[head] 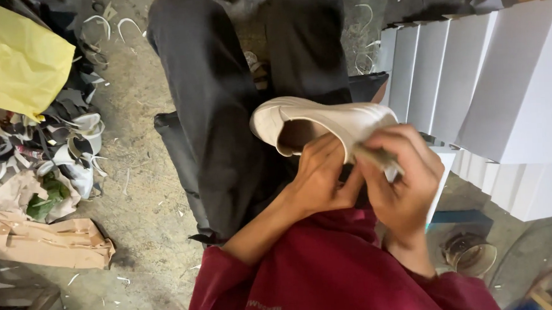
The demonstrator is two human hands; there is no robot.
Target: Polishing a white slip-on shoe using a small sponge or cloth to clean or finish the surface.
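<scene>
The person sits with dark-trousered legs [223,101] stretched toward 12 o'clock, a dark red top [333,278] at the lower edge of the view. A white shoe [315,118] lies on its side above the lap near frame centre, its opening facing down toward the wearer and its toe end pointing to 9 o'clock. The left hand [320,175] sits just below the shoe's opening, its fingers [326,149] curled up against the rim and closed on it. The right hand [403,180] is at 3 o'clock of the left, touching it; its fingers are closed around a pale, flat strip-like piece [380,159] at the shoe's heel end, the exact nature of which cannot be told. At 2 to 3 o'clock a row of white boxes [505,80] stands stacked side by side. At 9 o'clock a heap of offcuts and scraps [68,147] lies on the concrete floor [146,199], with a yellow sheet [13,58] at 10 o'clock and a crumpled brown paper bag [47,242] at 8 o'clock.
</scene>
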